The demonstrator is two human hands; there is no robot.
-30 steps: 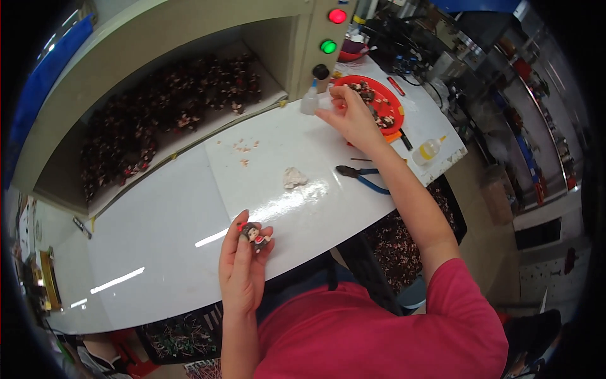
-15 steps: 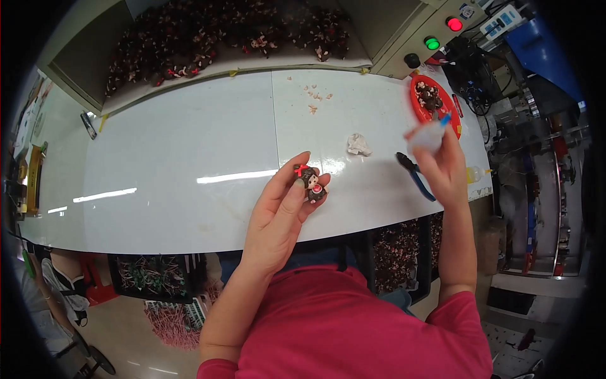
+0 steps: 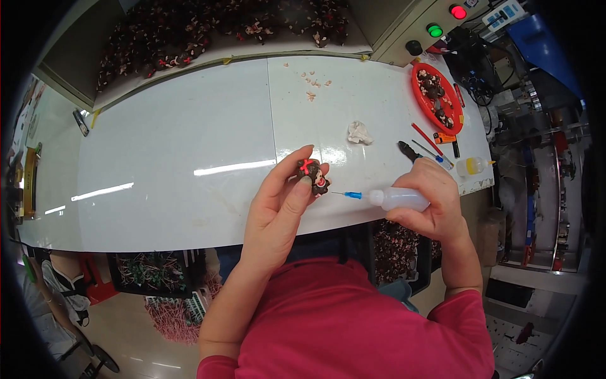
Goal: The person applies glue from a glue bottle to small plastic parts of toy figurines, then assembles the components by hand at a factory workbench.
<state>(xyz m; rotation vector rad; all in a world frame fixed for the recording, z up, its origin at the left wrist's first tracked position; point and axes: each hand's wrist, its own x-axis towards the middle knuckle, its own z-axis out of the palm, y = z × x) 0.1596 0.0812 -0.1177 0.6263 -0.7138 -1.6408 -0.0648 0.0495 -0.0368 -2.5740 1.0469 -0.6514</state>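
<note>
While the left hand (image 3: 278, 218) grips a small dark-brown figurine (image 3: 314, 177) with a red bow between its thumb and fingers, the right hand (image 3: 435, 196) is wrapped around a translucent squeeze bottle (image 3: 404, 199), whose blue-based needle (image 3: 353, 195) points at the figurine from just beside it. Between the two hands and farther off on the desk (image 3: 177, 145) lies a crumpled white tissue (image 3: 359, 133). Just beyond the right hand are partly hidden pliers (image 3: 409, 151), with a red tray (image 3: 423, 104) of dark pieces farther beyond and a yellow-labelled bottle (image 3: 472, 166) to that hand's right.
</note>
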